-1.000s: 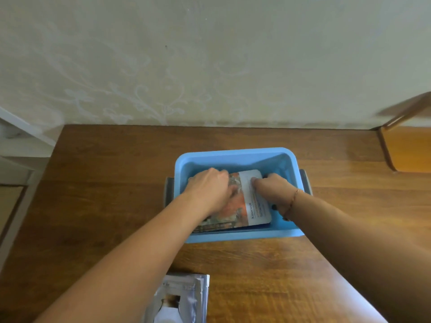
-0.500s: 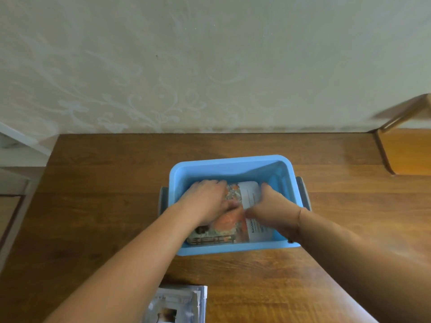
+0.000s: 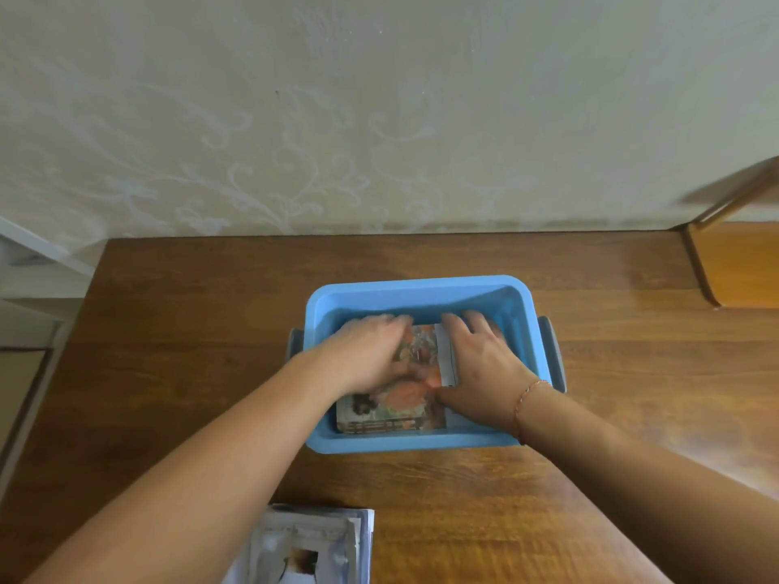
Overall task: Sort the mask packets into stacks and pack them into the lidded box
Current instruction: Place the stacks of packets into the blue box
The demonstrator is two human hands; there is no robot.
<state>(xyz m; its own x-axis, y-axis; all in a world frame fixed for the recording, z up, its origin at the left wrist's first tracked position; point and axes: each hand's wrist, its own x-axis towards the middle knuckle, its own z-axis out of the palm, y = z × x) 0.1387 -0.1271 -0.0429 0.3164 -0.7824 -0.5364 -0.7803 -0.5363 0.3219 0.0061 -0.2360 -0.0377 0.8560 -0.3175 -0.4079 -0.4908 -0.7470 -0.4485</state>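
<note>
A light blue plastic box (image 3: pixel 415 288) with grey side latches stands open on the wooden table. Inside it lies a stack of mask packets (image 3: pixel 406 404) with an orange and brown picture on top. My left hand (image 3: pixel 366 356) rests flat on the left half of that stack, fingers stretched toward the far wall of the box. On the right half my right hand (image 3: pixel 484 368) presses down with fingers extended. A second stack of grey and white mask packets (image 3: pixel 312 545) lies on the table at the near edge, partly hidden by my left forearm. No lid is in sight.
The wooden table (image 3: pixel 189 330) runs back to a patterned wall. A lighter wooden piece of furniture (image 3: pixel 737 263) stands at the far right. White furniture (image 3: pixel 29 263) edges the left side.
Both hands have spread and flattened onto the orange packets, pushing them lower into the box. The right hand went from pinching the packet's edge to lying flat. The view shifted slightly.
</note>
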